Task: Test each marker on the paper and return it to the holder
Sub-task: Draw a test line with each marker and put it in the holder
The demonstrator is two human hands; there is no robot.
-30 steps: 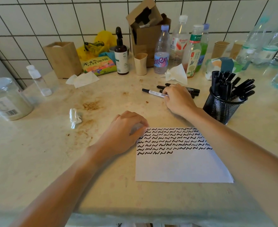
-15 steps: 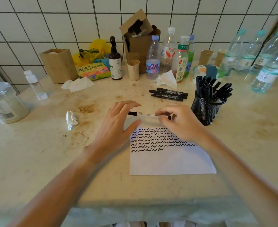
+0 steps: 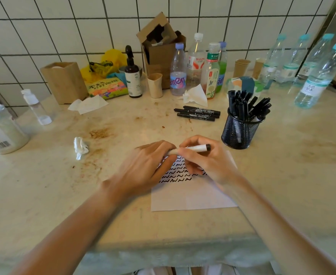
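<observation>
Right hand [image 3: 208,161]: curled round the marker [image 3: 196,148], over the paper [image 3: 191,195].
Left hand [image 3: 147,167]: fingers bent, pinching the marker's left end.
Room: bare table [image 3: 44,195] to the left; holder [image 3: 240,130] just right, three loose markers [image 3: 198,113] behind.
Marker: level, left to right, dark end toward the holder.

The left hand [image 3: 147,167] is covering one end of the marker [image 3: 197,148], so whether that end is capped cannot be told. Both hands are hiding much of the squiggle rows on the paper [image 3: 191,197]. The mesh holder [image 3: 240,132] is concealing the lower bodies of its markers. The print on the three loose markers [image 3: 198,113] is staying too small to read.
</observation>
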